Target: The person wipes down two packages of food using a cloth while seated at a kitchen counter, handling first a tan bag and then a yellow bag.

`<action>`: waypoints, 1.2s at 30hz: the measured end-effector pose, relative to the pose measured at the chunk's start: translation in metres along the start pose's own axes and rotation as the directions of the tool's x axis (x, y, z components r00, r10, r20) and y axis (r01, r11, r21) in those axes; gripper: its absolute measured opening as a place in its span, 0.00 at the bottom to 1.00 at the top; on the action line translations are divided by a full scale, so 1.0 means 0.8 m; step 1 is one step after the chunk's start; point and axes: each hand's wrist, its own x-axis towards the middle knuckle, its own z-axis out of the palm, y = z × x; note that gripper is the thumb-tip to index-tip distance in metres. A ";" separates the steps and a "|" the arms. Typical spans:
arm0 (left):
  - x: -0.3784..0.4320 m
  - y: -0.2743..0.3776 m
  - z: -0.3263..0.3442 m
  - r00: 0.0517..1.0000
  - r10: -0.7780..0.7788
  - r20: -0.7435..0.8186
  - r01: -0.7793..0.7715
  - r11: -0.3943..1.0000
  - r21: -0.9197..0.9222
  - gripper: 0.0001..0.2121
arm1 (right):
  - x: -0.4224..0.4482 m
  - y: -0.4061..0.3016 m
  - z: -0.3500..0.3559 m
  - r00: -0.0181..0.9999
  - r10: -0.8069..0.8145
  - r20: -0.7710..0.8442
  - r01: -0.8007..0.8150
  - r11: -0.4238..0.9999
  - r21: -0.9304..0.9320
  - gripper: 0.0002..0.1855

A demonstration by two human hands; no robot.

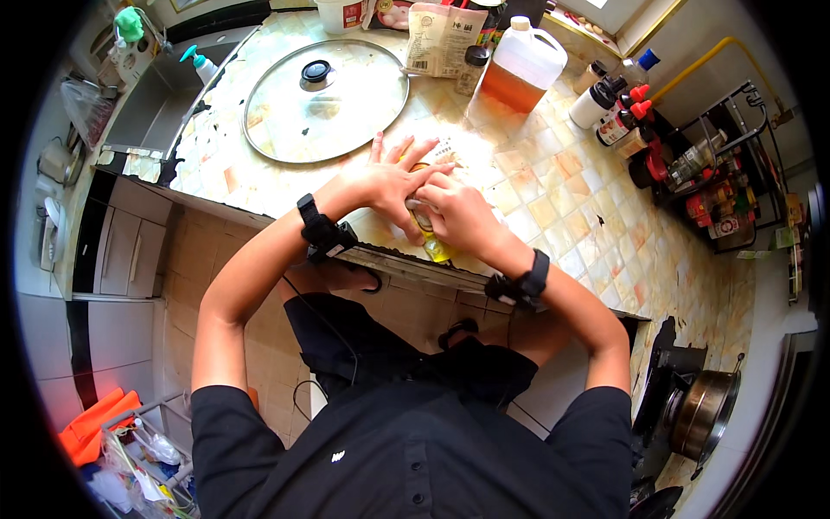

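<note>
A yellow, partly clear plastic packet (436, 249) lies near the front edge of the tiled counter (557, 214). Spread over it, my left hand (392, 188) presses down with its fingers apart. My right hand (457, 211) is beside it, fingers bent around a small whitish item (415, 205) on the packet; what that item is, I cannot tell. Both hands hide much of the packet. Just beyond my left hand lies a glass pot lid (324, 117) with a black knob.
A plastic jug (519, 71) of amber liquid and printed pouches (441, 39) stand at the back. Seasoning bottles (616, 126) and a wire rack (713, 149) are at right, a metal pot (703, 415) at lower right. The sink (155, 97) is at left.
</note>
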 end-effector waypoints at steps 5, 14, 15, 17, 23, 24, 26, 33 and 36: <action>-0.005 0.000 -0.005 1.000 -0.001 0.019 0.001 1.000 0.009 0.67 | -0.018 -0.028 -0.034 0.942 0.045 0.333 -0.066 0.997 0.050 0.06; 0.000 0.002 -0.010 0.998 0.007 0.059 -0.006 1.000 -0.011 0.71 | -0.006 -0.010 -0.007 0.994 0.005 0.111 -0.002 1.000 -0.026 0.07; -0.002 0.001 -0.010 0.998 -0.005 0.057 0.005 1.000 -0.009 0.71 | -0.008 -0.017 -0.013 0.985 0.014 0.172 -0.008 0.999 -0.034 0.06; -0.004 0.000 -0.011 0.998 -0.008 0.058 0.008 1.000 0.001 0.72 | -0.013 -0.027 -0.026 0.959 0.050 0.278 -0.035 0.998 -0.057 0.06; -0.003 0.001 -0.011 0.998 0.011 0.068 -0.011 1.000 -0.007 0.73 | 0.019 -0.011 -0.019 0.975 -0.139 0.172 0.147 0.989 -0.035 0.06; -0.004 0.000 -0.013 0.998 0.017 0.056 -0.016 1.000 -0.015 0.73 | 0.015 -0.009 -0.008 0.985 -0.129 0.112 0.132 0.991 -0.021 0.05; 0.000 -0.002 -0.005 0.999 0.027 0.035 -0.026 0.999 -0.026 0.74 | -0.003 -0.006 -0.004 0.995 -0.081 0.064 0.081 0.997 0.011 0.04; -0.006 -0.005 0.000 1.000 0.007 0.021 -0.006 1.000 -0.020 0.73 | 0.010 -0.022 -0.046 0.908 -0.044 0.417 0.039 0.999 0.021 0.07; -0.004 -0.001 -0.010 0.999 0.031 0.020 -0.031 1.000 -0.007 0.73 | 0.018 -0.013 -0.004 0.984 -0.152 0.088 0.151 0.988 0.021 0.08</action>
